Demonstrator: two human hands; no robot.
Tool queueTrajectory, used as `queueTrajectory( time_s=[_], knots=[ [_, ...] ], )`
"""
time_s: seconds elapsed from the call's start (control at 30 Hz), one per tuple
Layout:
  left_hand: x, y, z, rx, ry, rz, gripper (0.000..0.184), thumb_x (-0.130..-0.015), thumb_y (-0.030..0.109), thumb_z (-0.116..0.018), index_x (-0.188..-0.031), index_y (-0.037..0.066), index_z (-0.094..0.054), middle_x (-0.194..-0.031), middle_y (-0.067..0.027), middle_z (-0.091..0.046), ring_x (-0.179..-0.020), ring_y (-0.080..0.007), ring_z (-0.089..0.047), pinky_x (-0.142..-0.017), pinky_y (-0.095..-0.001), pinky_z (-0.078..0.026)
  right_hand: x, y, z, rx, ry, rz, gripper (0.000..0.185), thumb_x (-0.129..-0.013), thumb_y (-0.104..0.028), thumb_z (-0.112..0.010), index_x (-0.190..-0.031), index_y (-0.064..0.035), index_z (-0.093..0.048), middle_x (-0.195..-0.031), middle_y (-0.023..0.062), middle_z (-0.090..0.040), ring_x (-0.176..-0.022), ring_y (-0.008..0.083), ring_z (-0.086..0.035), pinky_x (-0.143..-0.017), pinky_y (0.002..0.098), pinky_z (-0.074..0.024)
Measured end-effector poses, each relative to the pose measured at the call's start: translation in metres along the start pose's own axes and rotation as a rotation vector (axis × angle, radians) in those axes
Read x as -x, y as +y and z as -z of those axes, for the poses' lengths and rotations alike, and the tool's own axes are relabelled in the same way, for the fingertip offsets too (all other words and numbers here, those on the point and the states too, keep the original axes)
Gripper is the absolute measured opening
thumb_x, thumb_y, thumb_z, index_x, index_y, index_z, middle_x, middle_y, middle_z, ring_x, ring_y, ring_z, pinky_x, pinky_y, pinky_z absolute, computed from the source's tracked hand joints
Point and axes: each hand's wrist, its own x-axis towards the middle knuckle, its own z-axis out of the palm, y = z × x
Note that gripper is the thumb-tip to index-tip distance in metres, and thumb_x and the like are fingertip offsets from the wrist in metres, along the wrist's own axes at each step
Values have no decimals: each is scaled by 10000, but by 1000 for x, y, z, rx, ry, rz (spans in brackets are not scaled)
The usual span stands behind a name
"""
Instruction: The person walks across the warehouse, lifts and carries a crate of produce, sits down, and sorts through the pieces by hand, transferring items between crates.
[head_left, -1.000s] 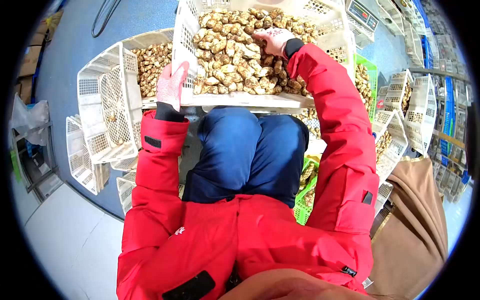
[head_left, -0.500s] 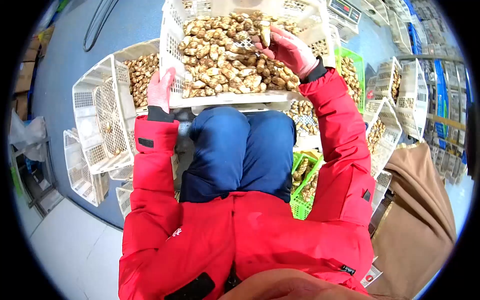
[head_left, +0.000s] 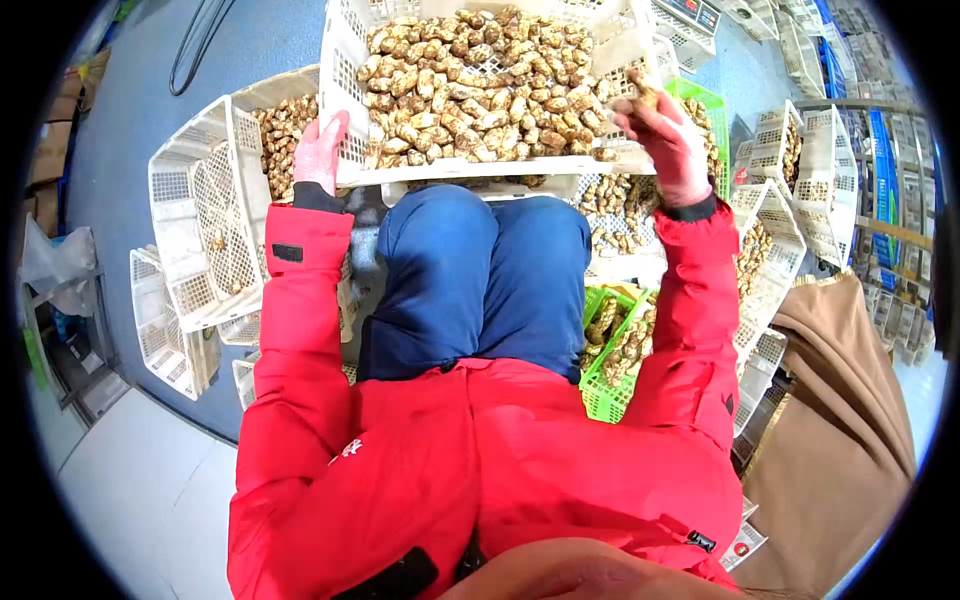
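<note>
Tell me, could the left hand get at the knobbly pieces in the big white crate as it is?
Probably yes. The left hand is at the white crate's left wall, and the crate's open top leaves the pieces uncovered; only that wall looks to stand between.

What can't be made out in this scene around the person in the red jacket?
- Head view: the far rim of the large white plastic crate, cut off by the top edge.
- Head view: part of the knobbly brown-and-cream piece, hidden by the fingers of the right hand.
- Head view: the reading on the white scale's dark display, too small.
- Head view: whatever lies under the brown cloth, covered by it.
</note>
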Motion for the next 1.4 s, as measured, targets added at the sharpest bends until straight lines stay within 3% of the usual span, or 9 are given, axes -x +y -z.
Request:
queueTrajectory(
  time_s=[0.33, 0.4, 0.5, 0.7, 0.77, 0.83, 1.1, 1.23, 1.4],
  knots=[
    [-5, -8, 3, -147, 50, -104, 406, -804, 260, -688, -1072, -29, -588, -947, -71, -630, -841, -142, -570, -773, -272, -447, 54, 16, 42, -89, 126, -65, 500, -899, -155, -536, -1343, -17, -352, -1102, 115, -579, -977, 167, -572, -825, 283, -448],
    [17, 24, -10, -973, 384, -694, 443, -780, 242, -682, -1099, -40, -560, -1059, -175, -606, -979, -284, -578, -874, -368, -444, 30, 24, -6, -218, -18, -51, 438, -909, -129, -523, -1312, -15, -393, -1126, 123, -578, -1010, 197, -572, -877, 313, -444],
    [38, 39, -21, -836, 334, -833, 436, -768, 211, -676, -1126, -5, -552, -1191, -183, -532, -1110, -310, -501, -947, -397, -392, 17, 33, -31, -215, -72, -93, 396, -916, -119, -508, -1286, -10, -415, -1169, 142, -552, -1043, 213, -568, -904, 290, -444],
    [52, 30, -46, -392, -149, -383, 302, -849, 158, -618, -1124, 41, -575, -1082, -92, -578, -965, -173, -552, -842, -293, -450, 3, 38, -25, -361, -68, -194, 332, -895, -63, -515, -1200, 48, -445, -1135, 168, -534, -1028, 238, -575, -905, 320, -472],
    [54, 31, -51, -371, -283, -340, 269, -874, 145, -587, -1120, 37, -581, -1025, -66, -593, -875, -127, -566, -790, -258, -463, -20, 60, 36, 778, -38, 360, 396, -900, -163, -561, -1225, 31, -445, -1176, 206, -510, -1052, 285, -558, -900, 337, -484],
    [46, 20, -51, -342, -379, -259, 276, -879, 169, -580, -1120, 35, -582, -998, -77, -603, -871, -133, -573, -787, -260, -466, -39, 8, 23, -871, 39, 97, 464, -885, -255, -599, -1251, -14, -443, -1172, 211, -523, -1061, 295, -551, -892, 356, -488],
    [55, 32, -60, -603, -312, -222, 329, -871, 265, -578, -1108, 37, -586, -1001, -104, -625, -847, -163, -615, -755, -276, -479, -161, 70, -55, 676, -289, 19, 436, -890, -228, -567, -1280, -52, -488, -1090, 109, -632, -963, 181, -610, -862, 285, -475],
    [58, 34, -60, -791, -262, -305, 346, -867, 324, -567, -1104, 74, -596, -1019, -88, -628, -823, -171, -631, -747, -286, -486, -198, 139, -92, 1596, -378, 71, 563, -806, -359, -597, -1303, -127, -474, -1181, 160, -579, -1125, 316, -527, -973, 379, -402],
    [59, 32, -62, -933, -199, -363, 303, -871, 346, -545, -1069, 126, -606, -1031, -101, -627, -820, -241, -629, -739, -328, -489, -192, 132, -61, 946, -323, -10, 527, -757, -183, -644, -1256, -70, -519, -968, 113, -668, -884, 170, -620, -759, 291, -498]
  ],
)
